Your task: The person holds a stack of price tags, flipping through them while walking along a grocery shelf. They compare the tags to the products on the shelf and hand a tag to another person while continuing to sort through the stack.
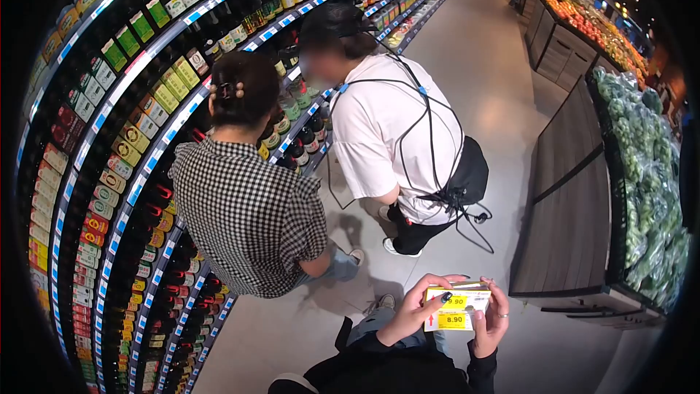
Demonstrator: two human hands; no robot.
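Note:
Low in the head view, my left hand and my right hand grip a small stack of price tags from both sides. Yellow panels on the tags read 9.90 and 8.90, with red arrows along the left edge. My left thumb lies across the upper tag, and dark nail polish shows on it. A ring sits on a finger of my right hand. The tags are in front of my body, above the floor; my fingers behind them are partly hidden.
Long shelves of bottles curve along the left. Two people stand close ahead facing them, one in a checked shirt, one in a white T-shirt with a black bag. Bagged greens fill a stand at right; fruit lies beyond.

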